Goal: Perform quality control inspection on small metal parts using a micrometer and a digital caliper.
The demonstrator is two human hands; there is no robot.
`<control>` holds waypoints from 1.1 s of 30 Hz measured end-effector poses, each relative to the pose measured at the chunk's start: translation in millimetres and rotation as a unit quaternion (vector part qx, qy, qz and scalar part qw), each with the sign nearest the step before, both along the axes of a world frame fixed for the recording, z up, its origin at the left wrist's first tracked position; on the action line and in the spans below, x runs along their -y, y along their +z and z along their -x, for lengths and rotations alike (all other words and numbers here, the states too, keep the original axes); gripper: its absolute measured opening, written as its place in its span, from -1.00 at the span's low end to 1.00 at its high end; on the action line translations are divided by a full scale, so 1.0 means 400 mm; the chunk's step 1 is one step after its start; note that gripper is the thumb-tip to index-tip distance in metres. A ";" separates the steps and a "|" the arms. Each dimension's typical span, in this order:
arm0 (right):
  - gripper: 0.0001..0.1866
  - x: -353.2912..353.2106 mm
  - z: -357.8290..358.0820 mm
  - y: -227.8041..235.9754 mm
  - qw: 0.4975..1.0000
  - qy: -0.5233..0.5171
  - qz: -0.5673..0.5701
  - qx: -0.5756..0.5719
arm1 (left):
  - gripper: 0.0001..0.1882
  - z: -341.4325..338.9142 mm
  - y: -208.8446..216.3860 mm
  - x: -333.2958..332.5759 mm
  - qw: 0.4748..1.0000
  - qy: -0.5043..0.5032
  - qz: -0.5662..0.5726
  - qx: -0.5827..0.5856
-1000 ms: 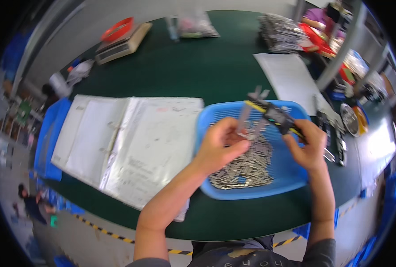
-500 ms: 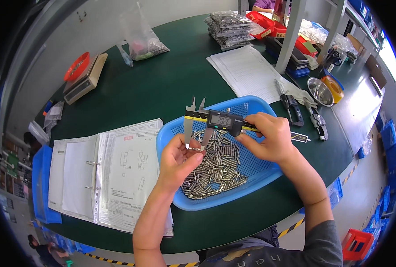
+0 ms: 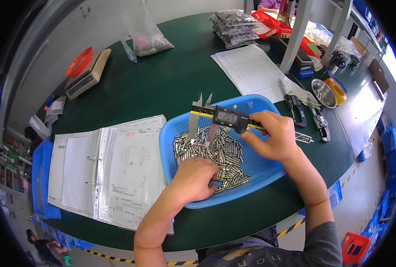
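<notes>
A digital caliper (image 3: 227,117) with a small display is gripped in my right hand (image 3: 274,137), its thumb under the slide. The jaws stand apart and point down over the basket, with no part held between them that I can see. Inside the blue perforated plastic basket (image 3: 269,172) lies a heap of small metal pins (image 3: 229,155). My left hand (image 3: 192,178) reaches over the basket's near left rim into the heap. Its fingers bend downward and the fingertips are hidden, so whether it holds a pin cannot be made out.
An open ring binder (image 3: 98,171) with drawings lies left of the basket. Beyond are a scale (image 3: 89,73) with a red tray, bagged parts (image 3: 236,29) and paper sheets (image 3: 251,71). Micrometers (image 3: 296,109) and a steel bowl (image 3: 324,92) lie to the right, near a metal post (image 3: 298,35).
My left hand has moved down from the caliper jaws into the heap of pins. The pin that was at the jaws is gone from there. The caliper stays in my right hand, slightly shifted.
</notes>
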State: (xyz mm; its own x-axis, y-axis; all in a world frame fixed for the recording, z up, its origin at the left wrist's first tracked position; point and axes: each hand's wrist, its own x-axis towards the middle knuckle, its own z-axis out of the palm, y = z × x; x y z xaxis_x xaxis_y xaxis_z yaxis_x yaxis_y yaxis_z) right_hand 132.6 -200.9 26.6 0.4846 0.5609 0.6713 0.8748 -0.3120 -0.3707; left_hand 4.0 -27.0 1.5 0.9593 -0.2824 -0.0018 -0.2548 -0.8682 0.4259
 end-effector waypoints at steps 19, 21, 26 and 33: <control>-0.75 -0.009 0.008 0.000 1.000 0.014 0.006 -0.028 | -0.89 0.004 -0.036 0.000 0.995 0.009 -0.052 -0.080; -0.75 -0.009 0.008 0.002 1.000 0.014 0.007 -0.025 | -0.90 0.004 -0.035 0.000 0.996 0.007 -0.047 -0.080; -0.75 -0.007 0.008 0.005 0.999 0.013 0.013 -0.033 | -0.92 0.000 -0.021 -0.005 0.995 0.002 0.076 -0.067; -0.75 -0.008 -0.001 -0.002 1.000 -0.001 -0.001 -0.019 | -0.88 -0.021 0.009 -0.010 0.897 0.173 0.394 0.107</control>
State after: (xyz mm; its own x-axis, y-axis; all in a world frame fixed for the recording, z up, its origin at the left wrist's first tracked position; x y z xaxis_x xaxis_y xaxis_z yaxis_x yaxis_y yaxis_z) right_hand 132.9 -197.6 25.9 0.5100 0.5595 0.6534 0.8599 -0.3126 -0.4035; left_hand 12.3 -22.9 5.0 0.9446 0.1982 0.2617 -0.1775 -0.3624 0.9150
